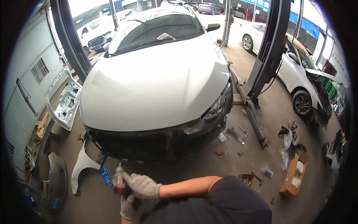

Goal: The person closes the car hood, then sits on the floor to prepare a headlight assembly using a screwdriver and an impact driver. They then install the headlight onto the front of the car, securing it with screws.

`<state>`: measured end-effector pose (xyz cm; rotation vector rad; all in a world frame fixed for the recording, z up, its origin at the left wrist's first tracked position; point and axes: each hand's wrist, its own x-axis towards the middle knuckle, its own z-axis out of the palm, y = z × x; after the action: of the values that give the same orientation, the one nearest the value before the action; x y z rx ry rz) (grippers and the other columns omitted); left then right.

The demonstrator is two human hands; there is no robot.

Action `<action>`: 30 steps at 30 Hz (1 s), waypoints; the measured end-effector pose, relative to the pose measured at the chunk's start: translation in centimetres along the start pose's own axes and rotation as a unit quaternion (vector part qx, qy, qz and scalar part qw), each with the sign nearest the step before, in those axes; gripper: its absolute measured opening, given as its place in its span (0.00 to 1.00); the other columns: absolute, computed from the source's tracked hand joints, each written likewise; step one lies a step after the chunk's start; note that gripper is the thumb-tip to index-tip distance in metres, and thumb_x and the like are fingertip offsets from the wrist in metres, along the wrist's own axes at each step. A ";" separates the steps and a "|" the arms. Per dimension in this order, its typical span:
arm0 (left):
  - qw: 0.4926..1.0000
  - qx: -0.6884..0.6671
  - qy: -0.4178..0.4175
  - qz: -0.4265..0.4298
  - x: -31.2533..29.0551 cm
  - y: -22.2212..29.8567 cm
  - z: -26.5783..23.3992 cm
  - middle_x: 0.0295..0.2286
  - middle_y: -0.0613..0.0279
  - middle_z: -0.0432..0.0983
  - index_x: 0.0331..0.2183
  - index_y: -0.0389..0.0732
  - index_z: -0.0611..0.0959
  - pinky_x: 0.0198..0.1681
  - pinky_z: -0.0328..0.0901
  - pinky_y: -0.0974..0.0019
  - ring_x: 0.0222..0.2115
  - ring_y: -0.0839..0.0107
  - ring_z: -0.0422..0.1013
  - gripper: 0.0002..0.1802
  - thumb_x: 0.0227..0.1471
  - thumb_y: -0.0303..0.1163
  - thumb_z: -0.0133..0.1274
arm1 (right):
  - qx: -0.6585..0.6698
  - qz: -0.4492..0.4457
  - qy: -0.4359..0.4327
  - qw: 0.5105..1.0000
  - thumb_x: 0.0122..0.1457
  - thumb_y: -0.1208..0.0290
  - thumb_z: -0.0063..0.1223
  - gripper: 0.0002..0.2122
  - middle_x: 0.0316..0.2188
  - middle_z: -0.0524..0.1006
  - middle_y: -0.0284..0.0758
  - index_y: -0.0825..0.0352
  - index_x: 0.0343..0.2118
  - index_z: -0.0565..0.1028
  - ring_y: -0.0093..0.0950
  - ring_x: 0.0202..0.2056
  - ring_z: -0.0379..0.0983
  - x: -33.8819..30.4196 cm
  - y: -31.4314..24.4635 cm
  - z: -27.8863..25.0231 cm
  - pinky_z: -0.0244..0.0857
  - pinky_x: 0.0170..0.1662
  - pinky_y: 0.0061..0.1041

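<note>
Holding red tool (118, 184) before white car (149, 89): right hand (143, 186). Left hand (128, 209): fingers unclear. Car's nose (145, 145) seems stripped; remainder unclear.

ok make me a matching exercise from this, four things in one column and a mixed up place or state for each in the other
Things
1. red-and-black power tool
2. cardboard box
3. loose white fender
4. nearest white car

Places and states
A. between two dark posts
B. open, with pale plastic inside
C. held in the gloved left hand and right hand
D. on the floor, next to a blue plate

Right pairs: 1-C, 2-B, 3-D, 4-A
</note>
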<state>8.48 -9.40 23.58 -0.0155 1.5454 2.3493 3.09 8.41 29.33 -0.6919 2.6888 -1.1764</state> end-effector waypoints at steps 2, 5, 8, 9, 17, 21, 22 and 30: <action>0.999 0.004 -0.046 0.009 0.8 0.6 0.2 0.54 0.65 0.66 0.61 0.44 0.63 0.58 0.64 0.58 0.54 0.68 0.66 0.47 0.51 0.61 0.59 | -0.039 -0.075 -0.001 0.996 0.49 0.72 0.58 0.35 0.33 0.74 0.52 0.76 0.61 0.57 0.47 0.31 0.77 1.7 0.0 2.2 0.74 0.34 0.40; 1.000 0.013 -0.008 -0.006 3.4 -2.4 -6.8 0.56 0.62 0.65 0.61 0.45 0.64 0.62 0.60 0.57 0.57 0.66 0.63 0.41 0.57 0.60 0.52 | -0.071 -0.108 -0.058 0.990 0.46 0.74 0.59 0.36 0.35 0.74 0.51 0.76 0.61 0.59 0.45 0.35 0.77 5.1 -0.5 3.8 0.74 0.38 0.39; 0.996 -0.088 -0.001 0.026 5.3 -1.6 -10.6 0.56 0.60 0.63 0.61 0.45 0.64 0.63 0.58 0.57 0.58 0.64 0.62 0.38 0.60 0.60 0.48 | 0.028 -0.113 -0.115 0.987 0.44 0.71 0.59 0.38 0.41 0.73 0.48 0.73 0.62 0.59 0.46 0.42 0.75 8.5 -1.5 2.8 0.72 0.45 0.40; 0.991 -0.125 -0.010 0.043 6.4 -0.4 -11.1 0.56 0.60 0.63 0.61 0.45 0.63 0.63 0.58 0.56 0.58 0.64 0.62 0.39 0.59 0.60 0.48 | 0.058 -0.121 -0.115 0.984 0.44 0.70 0.59 0.38 0.43 0.72 0.47 0.72 0.62 0.59 0.46 0.44 0.74 9.8 -1.4 2.3 0.72 0.46 0.40; 0.990 -0.103 0.097 0.009 13.7 11.7 -27.1 0.38 0.60 0.76 0.47 0.38 0.75 0.39 0.73 0.62 0.35 0.67 0.75 0.42 0.46 0.67 0.56 | 0.499 0.233 -0.071 0.832 0.63 0.62 0.45 0.12 0.41 0.75 0.42 0.63 0.45 0.68 0.33 0.40 0.72 27.3 5.6 5.6 0.68 0.44 0.30; 0.994 -0.092 0.048 -0.029 16.9 15.2 -36.2 0.34 0.63 0.77 0.44 0.40 0.77 0.29 0.72 0.68 0.28 0.71 0.75 0.41 0.43 0.66 0.60 | 0.670 0.326 0.344 0.571 0.67 0.53 0.43 0.19 0.53 0.69 0.47 0.63 0.51 0.69 0.39 0.46 0.71 28.7 18.5 11.5 0.69 0.45 0.40; 0.996 -0.076 0.021 -0.034 17.6 15.8 -39.5 0.34 0.63 0.77 0.43 0.40 0.77 0.28 0.72 0.69 0.28 0.72 0.75 0.40 0.42 0.66 0.61 | 0.660 0.330 0.376 0.560 0.65 0.49 0.44 0.24 0.56 0.66 0.46 0.62 0.56 0.66 0.41 0.52 0.67 29.3 19.4 11.2 0.65 0.51 0.43; 0.986 -0.130 0.102 -0.027 18.5 16.2 -41.3 0.31 0.64 0.76 0.40 0.39 0.79 0.31 0.71 0.69 0.28 0.72 0.74 0.31 0.45 0.57 0.60 | 0.507 0.464 0.452 0.569 0.65 0.43 0.41 0.26 0.45 0.74 0.45 0.63 0.50 0.69 0.44 0.47 0.71 26.9 23.0 8.5 0.64 0.52 0.44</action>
<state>-20.49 -47.32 17.54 -0.3649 1.2913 2.5543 -26.55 4.12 8.65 1.6134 1.4583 -2.4559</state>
